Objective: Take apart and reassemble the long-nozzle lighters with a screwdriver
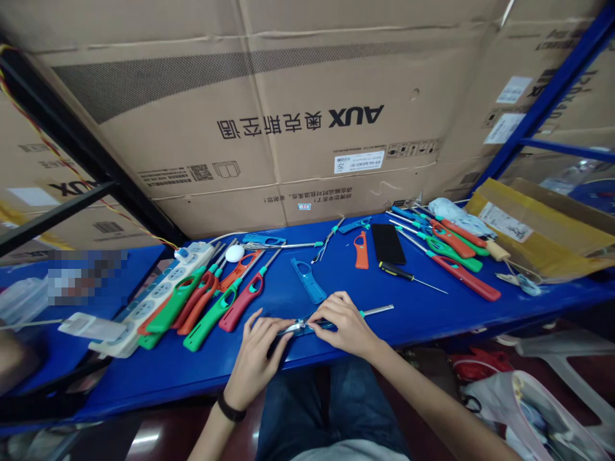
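Observation:
My left hand [257, 355] and my right hand [343, 323] rest on the blue table [423, 314] near its front edge. Between them lies a blue long-nosed lighter [331, 319], its metal tube pointing right. The fingers of both hands press together on its handle end, where small metal parts show. A loose blue lighter shell [307, 280] lies just beyond my hands. A black band circles my left wrist.
A pile of green, red and orange lighters [211, 301] lies left beside a white power strip [158, 294]. More lighters [451, 253] are at right, with a black phone [388, 243], a screwdriver [408, 276] and an orange lighter shell [361, 250]. Cardboard boxes [288, 115] stand behind.

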`<state>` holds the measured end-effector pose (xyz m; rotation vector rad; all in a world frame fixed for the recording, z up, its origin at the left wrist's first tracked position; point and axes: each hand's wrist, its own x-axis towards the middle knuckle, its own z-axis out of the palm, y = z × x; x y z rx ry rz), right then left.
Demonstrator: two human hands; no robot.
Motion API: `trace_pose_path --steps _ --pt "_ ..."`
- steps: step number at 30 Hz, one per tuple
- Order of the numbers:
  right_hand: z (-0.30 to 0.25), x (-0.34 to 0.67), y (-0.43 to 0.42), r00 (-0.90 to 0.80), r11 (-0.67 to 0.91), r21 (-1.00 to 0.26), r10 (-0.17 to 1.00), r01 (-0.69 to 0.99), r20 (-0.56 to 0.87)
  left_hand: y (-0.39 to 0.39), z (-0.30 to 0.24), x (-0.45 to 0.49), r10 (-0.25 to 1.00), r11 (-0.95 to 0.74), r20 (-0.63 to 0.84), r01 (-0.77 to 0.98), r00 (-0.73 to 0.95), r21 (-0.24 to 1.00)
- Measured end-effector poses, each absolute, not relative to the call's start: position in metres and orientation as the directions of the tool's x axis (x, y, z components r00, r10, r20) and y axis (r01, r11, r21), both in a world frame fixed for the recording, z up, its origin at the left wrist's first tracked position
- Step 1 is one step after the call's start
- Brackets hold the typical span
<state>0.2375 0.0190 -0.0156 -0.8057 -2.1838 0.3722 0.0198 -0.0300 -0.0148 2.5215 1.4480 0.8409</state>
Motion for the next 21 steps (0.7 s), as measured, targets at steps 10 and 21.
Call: trace_pose_path --steps 10,21 --pt "-0.0160 0.2381 0.0189 -0.519 0.741 -0.502 0.671 0.445 0.530 -0.0301 -0.0129 0.0209 0.827 -0.536 0.400 0.770 0.396 0.346" --pt "-0.0167 0.2384 0.0193 -0.520 0.737 -0.522 0.675 0.430 0.524 -0.0300 -0.0122 0.0219 0.831 -0.529 0.394 0.777 0.393 0.342"
